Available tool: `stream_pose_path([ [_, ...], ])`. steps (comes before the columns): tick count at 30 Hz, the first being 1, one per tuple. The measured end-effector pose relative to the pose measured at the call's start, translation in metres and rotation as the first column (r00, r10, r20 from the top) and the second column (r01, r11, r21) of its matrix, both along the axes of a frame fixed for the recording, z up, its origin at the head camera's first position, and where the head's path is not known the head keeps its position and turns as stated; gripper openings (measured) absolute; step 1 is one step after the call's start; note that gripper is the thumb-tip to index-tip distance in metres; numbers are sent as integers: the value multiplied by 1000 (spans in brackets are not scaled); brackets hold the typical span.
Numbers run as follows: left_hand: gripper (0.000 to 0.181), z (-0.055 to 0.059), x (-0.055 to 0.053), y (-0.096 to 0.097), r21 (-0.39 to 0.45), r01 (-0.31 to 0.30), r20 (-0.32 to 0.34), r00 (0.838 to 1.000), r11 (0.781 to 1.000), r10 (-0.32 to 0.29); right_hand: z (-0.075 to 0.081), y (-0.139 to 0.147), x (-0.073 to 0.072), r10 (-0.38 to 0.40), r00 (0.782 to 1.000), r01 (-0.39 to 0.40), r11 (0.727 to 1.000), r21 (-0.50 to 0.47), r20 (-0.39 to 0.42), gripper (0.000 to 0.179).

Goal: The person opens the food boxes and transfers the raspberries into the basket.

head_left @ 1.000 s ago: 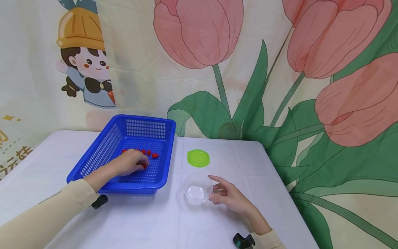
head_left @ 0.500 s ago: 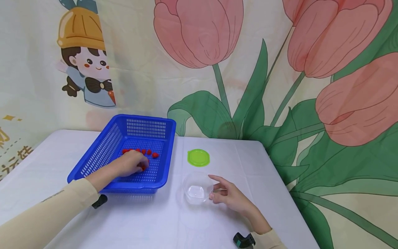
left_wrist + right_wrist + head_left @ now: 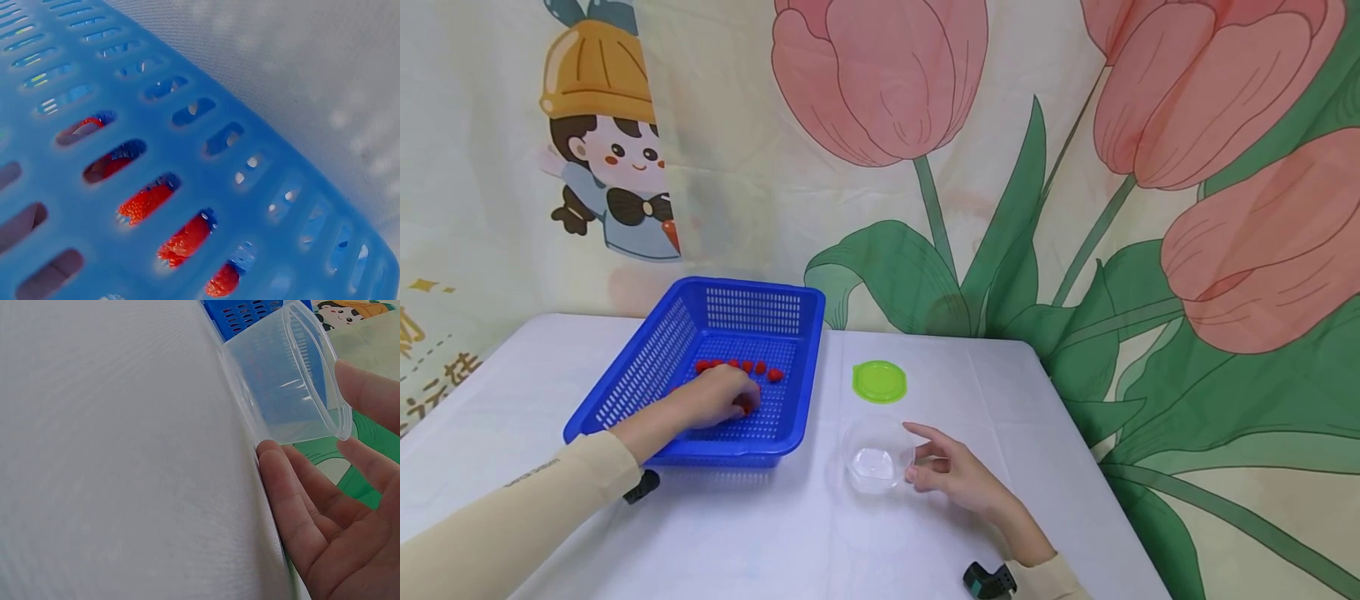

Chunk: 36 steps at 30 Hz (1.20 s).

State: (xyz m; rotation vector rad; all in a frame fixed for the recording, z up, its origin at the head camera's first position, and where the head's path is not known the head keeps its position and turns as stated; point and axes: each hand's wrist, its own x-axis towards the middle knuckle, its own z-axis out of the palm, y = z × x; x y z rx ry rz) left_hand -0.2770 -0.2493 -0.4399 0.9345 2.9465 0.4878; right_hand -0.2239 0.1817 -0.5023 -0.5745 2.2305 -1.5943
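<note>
In the head view my left hand (image 3: 718, 396) reaches down into a blue slotted plastic basket (image 3: 760, 308), fingers curled around a small red berry (image 3: 747, 408). Several more red berries (image 3: 775, 376) lie in a loose row behind that hand. Through the basket wall (image 3: 206, 181) in the left wrist view, bumpy red berries (image 3: 185, 242) show; most of the hand is hidden there. My right hand (image 3: 958, 475) holds the right side of a clear plastic tub (image 3: 874, 467). Its fingers and thumb curve about the tub (image 3: 275, 387) near rim and base in the right wrist view.
A bright green lid (image 3: 880, 381) lies flat on the white-covered table (image 3: 820, 542), behind the tub and right of the basket. A curtain (image 3: 730, 167) printed with tulips and a cartoon figure hangs behind the table.
My left hand has shifted very slightly toward me inside the basket with the berry at its fingertips. My right hand, the tub and the lid have not visibly moved.
</note>
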Motion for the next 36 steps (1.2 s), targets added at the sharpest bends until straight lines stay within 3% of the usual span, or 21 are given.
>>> stream_pose_path([
  [6, 17, 1, 2, 0, 13, 15, -28, 999, 1000, -15, -1, 1, 0, 5, 1000, -5, 1000, -1, -5, 72],
  [11, 19, 5, 5, -3, 49, -9, -55, 998, 999, 12, -2, 1, -1, 16, 1000, -16, 1000, -2, -21, 72],
  [26, 21, 34, 27, -5, 111, -112, -74, 990, 987, 121, 2, 8, 0, 0, 999, 1, 1000, 25, -34, 71],
  [31, 25, 44, 41, -14, 129, -159, -109, 979, 979, 173, 10, 18, 1, -8, 998, 11, 999, 48, -57, 72],
  [36, 31, 54, 55, -32, 133, -233, -148, 956, 963, 252, 21, 36, 3, -27, 995, 36, 995, 89, -97, 72],
])
